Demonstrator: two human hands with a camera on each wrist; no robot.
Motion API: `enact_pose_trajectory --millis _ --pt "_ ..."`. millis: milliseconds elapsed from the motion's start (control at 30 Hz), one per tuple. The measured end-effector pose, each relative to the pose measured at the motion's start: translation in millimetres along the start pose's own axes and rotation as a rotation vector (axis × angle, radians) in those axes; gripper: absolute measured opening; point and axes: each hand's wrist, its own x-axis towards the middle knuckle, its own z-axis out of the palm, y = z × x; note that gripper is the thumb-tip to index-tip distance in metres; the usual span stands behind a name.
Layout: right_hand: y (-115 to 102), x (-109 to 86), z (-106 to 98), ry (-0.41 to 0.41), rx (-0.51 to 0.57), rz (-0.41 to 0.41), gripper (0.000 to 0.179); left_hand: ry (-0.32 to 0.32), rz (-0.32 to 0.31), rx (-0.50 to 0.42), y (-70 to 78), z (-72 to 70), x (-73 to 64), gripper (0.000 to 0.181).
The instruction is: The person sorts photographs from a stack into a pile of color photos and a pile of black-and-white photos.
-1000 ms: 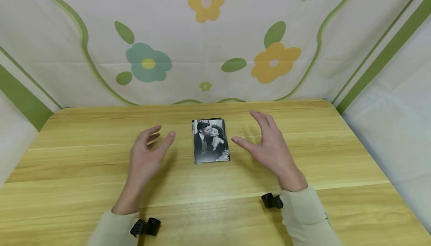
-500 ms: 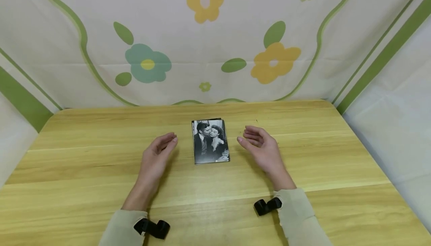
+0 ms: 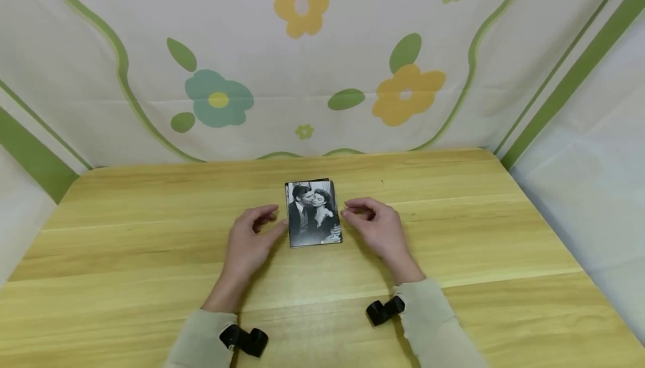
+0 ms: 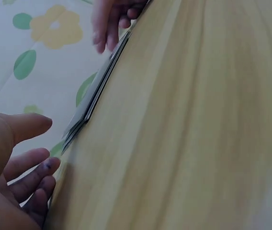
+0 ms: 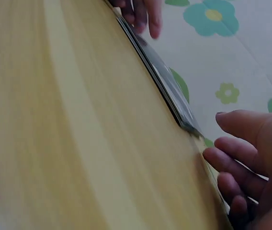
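Note:
A small stack of black-and-white photo cards (image 3: 313, 214) lies flat on the wooden table, the top one picturing a couple. Its layered edge (image 5: 157, 74) shows in the right wrist view. To the left of the stack is my left hand (image 3: 252, 240), fingers loosely bent, thumb tip close to the card edge. My right hand (image 3: 379, 228) is on the other side, its thumb and fingers bent near the right edge. In the left wrist view a small gap separates the left fingers (image 4: 42, 165) from the stack. Neither hand holds anything.
The wooden table (image 3: 151, 284) extends around the stack on all sides. Behind it hangs a white cloth (image 3: 302, 77) printed with flowers and green lines. Black wrist cameras (image 3: 244, 340) sit at both sleeve cuffs.
Both hands have moved inward from either side, closer to the stack of photo cards. Their fingers are more bent than a second ago. The stack has stayed in place.

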Motion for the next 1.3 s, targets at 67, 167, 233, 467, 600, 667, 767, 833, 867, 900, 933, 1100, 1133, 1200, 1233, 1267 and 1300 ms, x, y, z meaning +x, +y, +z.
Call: enact_pose_trajectory --millis 67,167,233,467,600,667,767,833,867,900,933,1100,1133,1200,1233,1267,1300 --pt "-4 0.5 6 0.003 -0.037 -0.021 0.033 0.001 0.025 0.051 0.4 4.5 0.5 0.046" --pt "-7 1.0 14 0.017 -0.105 -0.047 0.040 0.008 0.050 0.122 0.0 9.4 0.1 0.048" --pt "-9 1.4 17 0.026 -0.161 -0.062 0.046 0.018 0.066 0.163 -0.1 11.3 -0.1 0.049" --pt "-10 -0.7 22 0.045 -0.264 -0.099 0.051 0.041 0.120 0.232 -0.6 13.3 -1.1 0.042" --pt "-10 -0.9 22 0.053 -0.267 -0.116 0.050 0.051 0.145 0.233 -0.6 14.5 -1.9 0.036" --pt "-11 -1.3 22 0.056 -0.266 -0.119 0.050 0.053 0.148 0.231 -0.4 14.9 -2.2 0.036" --pt "-10 -1.5 22 0.059 -0.264 -0.120 0.050 0.051 0.144 0.232 0.5 14.8 -2.8 0.036" --pt "-11 -1.9 22 0.061 -0.260 -0.119 0.050 0.049 0.139 0.236 0.8 14.8 -3.1 0.036" --pt "-11 -2.1 22 0.061 -0.258 -0.118 0.050 0.047 0.136 0.238 1.2 14.8 -3.2 0.036" --pt "-10 -2.2 22 0.062 -0.258 -0.118 0.050 0.046 0.132 0.238 1.6 14.7 -3.3 0.036" --pt "-10 -2.2 22 0.062 -0.257 -0.119 0.050 0.044 0.129 0.238 1.9 14.6 -3.3 0.036" --pt "-11 -2.4 22 0.061 -0.258 -0.123 0.050 0.043 0.106 0.210 3.8 14.4 -3.4 0.037" --pt "-11 -2.2 22 0.061 -0.257 -0.124 0.050 0.044 0.102 0.201 4.3 14.3 -3.4 0.037" --pt "-12 -2.3 22 0.059 -0.254 -0.123 0.051 0.046 0.093 0.179 5.5 14.2 -3.5 0.037" --pt "-12 -2.3 23 0.057 -0.253 -0.123 0.052 0.048 0.092 0.168 5.9 14.1 -3.5 0.037" --pt "-13 -2.5 23 0.054 -0.250 -0.123 0.053 0.049 0.091 0.157 6.5 14.1 -3.5 0.037" --pt "-13 -2.6 23 0.051 -0.248 -0.124 0.054 0.049 0.092 0.146 7.0 14.0 -3.6 0.037"
